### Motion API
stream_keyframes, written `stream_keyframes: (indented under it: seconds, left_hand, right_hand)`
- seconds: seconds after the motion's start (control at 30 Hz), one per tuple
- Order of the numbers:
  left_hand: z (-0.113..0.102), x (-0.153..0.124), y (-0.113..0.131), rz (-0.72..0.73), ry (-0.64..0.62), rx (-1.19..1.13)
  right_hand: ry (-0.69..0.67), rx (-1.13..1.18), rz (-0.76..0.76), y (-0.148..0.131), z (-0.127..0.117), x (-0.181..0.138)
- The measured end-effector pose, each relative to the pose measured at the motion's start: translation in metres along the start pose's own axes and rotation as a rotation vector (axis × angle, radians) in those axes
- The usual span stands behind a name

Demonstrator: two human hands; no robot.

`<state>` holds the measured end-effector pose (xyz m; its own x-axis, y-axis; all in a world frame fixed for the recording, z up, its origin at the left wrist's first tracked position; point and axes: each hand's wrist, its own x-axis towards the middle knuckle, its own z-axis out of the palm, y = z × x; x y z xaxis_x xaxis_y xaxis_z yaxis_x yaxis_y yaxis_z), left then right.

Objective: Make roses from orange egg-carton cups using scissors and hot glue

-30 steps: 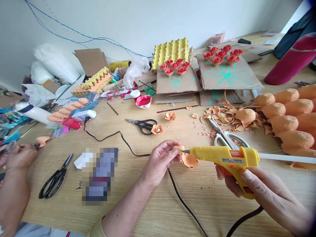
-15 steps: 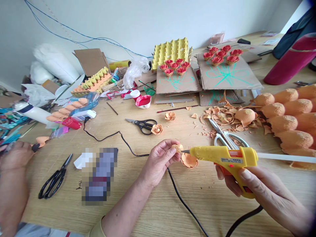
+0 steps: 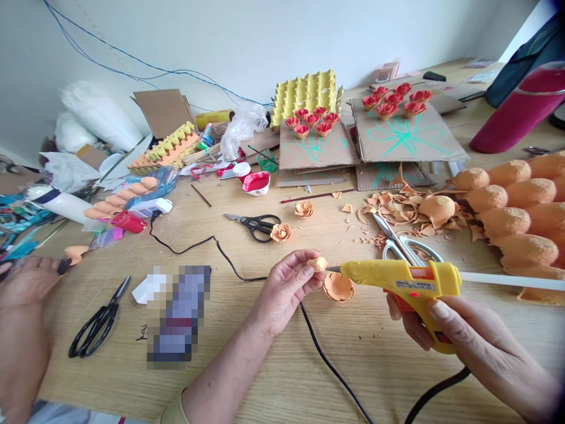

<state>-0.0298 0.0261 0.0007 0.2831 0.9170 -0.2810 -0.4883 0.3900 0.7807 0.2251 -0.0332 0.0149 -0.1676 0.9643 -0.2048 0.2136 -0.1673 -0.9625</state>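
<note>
My left hand (image 3: 289,288) pinches a small orange egg-carton piece (image 3: 318,264) between thumb and fingers, its rough yellowish side showing. Wrapped round the grip of a yellow hot glue gun (image 3: 401,279) is my right hand (image 3: 477,341). The gun's metal nozzle points left at the pinched piece, at or very near its edge. A white glue stick (image 3: 512,280) sticks out of the back of the gun, and a small red light glows on its side. Just below the nozzle, an orange carton flower cup (image 3: 339,287) lies on the table.
Two orange paper flowers (image 3: 304,208) lie by black-handled scissors (image 3: 256,225). Grey-handled scissors (image 3: 408,244) rest among carton scraps (image 3: 392,206). An orange egg tray (image 3: 525,206) stands right; red flowers (image 3: 311,119) sit on cardboard behind. Another person's hand (image 3: 33,280) is at far left.
My left hand has turned the small carton piece slightly, showing more of its rough side. The glue gun stays nearly in place. The other person's hand at the left has shifted a little.
</note>
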Motion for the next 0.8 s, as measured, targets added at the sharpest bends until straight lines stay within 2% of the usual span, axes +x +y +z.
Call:
stream_keyframes:
  seconds: [0.13,0.33,0.57,0.73,0.8]
  left_hand:
    - [-0.002,0.002,-0.001,0.001,-0.01,-0.033]
    - [-0.003,0.002,-0.001,-0.011,-0.028,-0.045]
    - [-0.001,0.0,0.0,-0.011,-0.031,0.006]
    - [0.0,-0.001,-0.001,0.006,-0.028,0.031]
    - [0.001,-0.002,-0.001,0.018,-0.03,0.039]
  right_hand:
    - [-0.058,-0.009,-0.025,0.002,-0.003,0.002]
    - [0.004,0.019,0.022,-0.002,0.001,-0.001]
    - [-0.095,0.006,-0.031,0.012,-0.01,0.006]
    - [-0.119,0.019,-0.036,0.011,-0.009,0.004]
    - [-0.087,0.044,-0.013,0.008,-0.007,0.002]
